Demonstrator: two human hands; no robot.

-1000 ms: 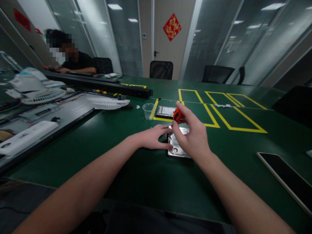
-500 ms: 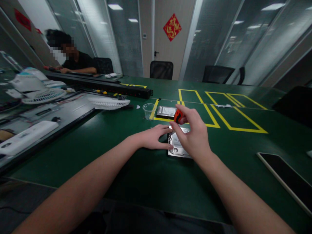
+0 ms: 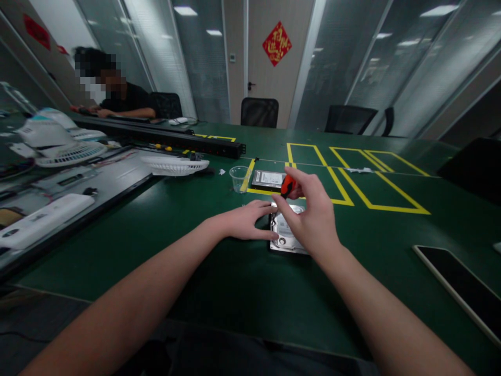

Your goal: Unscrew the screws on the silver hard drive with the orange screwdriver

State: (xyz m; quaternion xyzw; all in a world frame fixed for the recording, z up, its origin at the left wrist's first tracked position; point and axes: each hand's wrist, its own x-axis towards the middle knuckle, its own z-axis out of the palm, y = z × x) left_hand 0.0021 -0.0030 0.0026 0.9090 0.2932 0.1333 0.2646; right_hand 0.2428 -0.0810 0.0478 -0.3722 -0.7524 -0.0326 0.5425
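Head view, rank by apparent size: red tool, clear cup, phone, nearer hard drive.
1. Phone, cut off by the frame; nearness enlarges it
2. Nearer hard drive, partly covered
3. Clear cup
4. Red tool, partly hidden

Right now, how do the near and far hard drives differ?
The near drive shows a shiny silver face; the far drive, a pale label with a dark edge. The left hand touches the near drive but not the far drive. The near drive lies outside the yellow tape, the far drive inside it. Both lie flat, partly behind the right hand.
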